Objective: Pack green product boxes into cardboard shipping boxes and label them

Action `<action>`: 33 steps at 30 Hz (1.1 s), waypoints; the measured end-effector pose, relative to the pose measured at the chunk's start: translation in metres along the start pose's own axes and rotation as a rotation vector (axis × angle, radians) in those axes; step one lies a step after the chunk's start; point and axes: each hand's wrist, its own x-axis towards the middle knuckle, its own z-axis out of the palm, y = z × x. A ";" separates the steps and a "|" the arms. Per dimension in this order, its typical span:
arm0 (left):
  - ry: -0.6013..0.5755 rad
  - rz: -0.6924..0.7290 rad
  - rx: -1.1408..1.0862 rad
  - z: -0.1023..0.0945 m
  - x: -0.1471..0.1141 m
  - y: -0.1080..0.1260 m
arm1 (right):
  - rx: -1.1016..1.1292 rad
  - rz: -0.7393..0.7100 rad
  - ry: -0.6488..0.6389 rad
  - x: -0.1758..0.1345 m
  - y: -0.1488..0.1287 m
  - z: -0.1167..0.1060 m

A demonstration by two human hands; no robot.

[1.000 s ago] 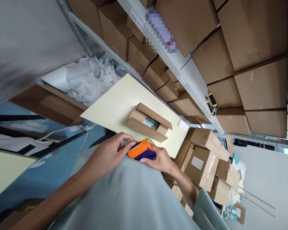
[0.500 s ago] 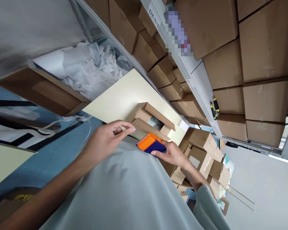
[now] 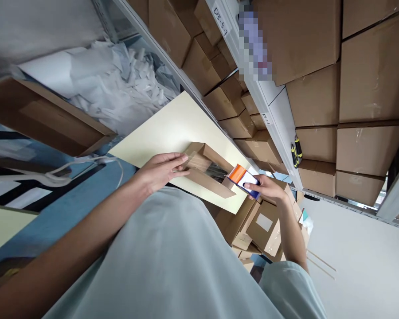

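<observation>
An open cardboard box [image 3: 216,184] lies on the pale yellow tabletop, with something dark and shiny inside. At its left end is my left hand [image 3: 164,168], fingers on the upper side and thumb on the lower, gripping the end. A clear, glossy strip like tape [image 3: 196,158] shows by these fingertips; how far it runs is hard to make out. My right hand [image 3: 267,187] is closed around an orange and dark blue tape dispenser [image 3: 238,174] with a white side, held at the box's right end.
Cardboard boxes [image 3: 306,40] fill the shelves above and to the right. Two yellow-black cutters [image 3: 295,151] sit on the shelf ledge. Crumpled white paper [image 3: 119,84] and another open carton [image 3: 49,119] are at left. A white cable [image 3: 56,179] hangs by the table edge.
My right hand has carried the tape dispenser right and up, to the box's far end. My left hand has moved slightly right and up, onto the box's left end.
</observation>
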 end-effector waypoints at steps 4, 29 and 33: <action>-0.003 0.002 -0.004 -0.007 0.015 0.006 | 0.009 -0.009 -0.067 0.017 0.010 0.000; -0.025 -0.046 -0.111 0.009 0.007 0.002 | 0.036 -0.064 -0.026 0.020 0.025 -0.008; -0.005 -0.031 -0.122 0.007 0.019 0.002 | 0.030 -0.051 -0.036 0.030 0.028 -0.002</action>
